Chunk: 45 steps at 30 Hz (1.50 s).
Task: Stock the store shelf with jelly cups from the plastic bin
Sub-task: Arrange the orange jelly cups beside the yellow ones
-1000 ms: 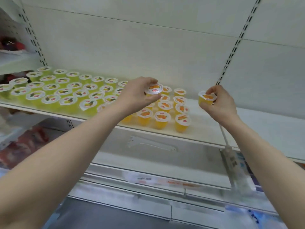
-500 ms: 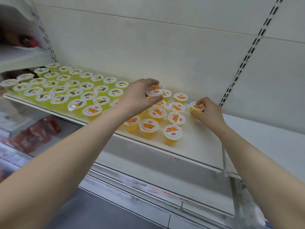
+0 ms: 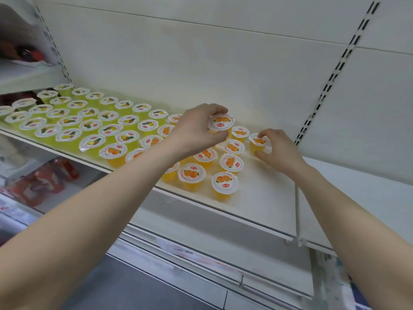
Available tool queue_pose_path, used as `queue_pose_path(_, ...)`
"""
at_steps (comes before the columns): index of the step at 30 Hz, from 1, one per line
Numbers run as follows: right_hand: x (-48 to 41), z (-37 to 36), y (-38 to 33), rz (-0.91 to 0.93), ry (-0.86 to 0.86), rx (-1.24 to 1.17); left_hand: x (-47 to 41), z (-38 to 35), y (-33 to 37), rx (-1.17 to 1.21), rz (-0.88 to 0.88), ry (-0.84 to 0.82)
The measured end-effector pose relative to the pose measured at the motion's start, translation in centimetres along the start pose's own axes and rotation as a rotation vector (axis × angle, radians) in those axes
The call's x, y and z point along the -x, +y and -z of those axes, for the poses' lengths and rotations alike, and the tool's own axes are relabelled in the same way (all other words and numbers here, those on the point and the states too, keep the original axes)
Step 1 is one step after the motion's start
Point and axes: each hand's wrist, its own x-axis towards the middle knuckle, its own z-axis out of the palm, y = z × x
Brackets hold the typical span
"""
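Observation:
My left hand (image 3: 196, 130) grips an orange jelly cup (image 3: 220, 123) by its lid rim, held just above the rows on the white shelf (image 3: 266, 198). My right hand (image 3: 279, 148) holds another orange jelly cup (image 3: 258, 143) that stands on the shelf at the right end of the back row, fingers curled round its rim. Several orange cups (image 3: 224, 184) stand in rows beneath and between my hands. Rows of yellow-green jelly cups (image 3: 89, 121) fill the shelf to the left. The plastic bin is out of view.
A slotted upright (image 3: 330, 81) runs up the back wall right of the cups, and a shelf joint (image 3: 297, 209) lies below it. Bare shelf extends right of the orange cups. Red packets (image 3: 44, 177) lie on the lower shelf at left.
My right hand has lowered its cup from the air onto the shelf at the end of the back row. My left hand keeps its cup aloft. The view has tilted down.

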Motion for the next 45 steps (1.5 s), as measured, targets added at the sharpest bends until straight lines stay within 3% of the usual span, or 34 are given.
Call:
queue_pose_path(5,0.7,2.7,1.4,0.112,0.022,0.22,-1.7,-3.3,2.6,-0.044,-0.112,-0.101)
queue_pose_path(11,1.7,3.2,2.6,0.034,0.133,0.267,-2.5,-8.3,3.3,-0.288,-0.228,-0.309)
queue_pose_path(24,2.2,3.4,2.7,0.019,0.154,0.252,-3.1,-10.2,2.9,-0.442,-0.307,-0.358)
queue_pose_path(29,1.6,4.4,0.8,0.075,0.204,0.261,-2.6,-8.2,2.4,-0.453,-0.314,-0.299)
queue_pose_path(34,0.9,4.8,-3.7,0.204,0.245,0.304,-1.6,-3.1,0.4,-0.437,-0.295,-0.11)
queue_pose_path(39,0.6,3.1,-11.0,0.355,0.248,0.355,1.3,4.1,-4.6,-0.556,-0.265,0.078)
queue_pose_path(45,1.4,-1.5,-22.3,0.498,0.219,0.311,7.6,13.0,-12.3,-0.655,-0.179,0.158)
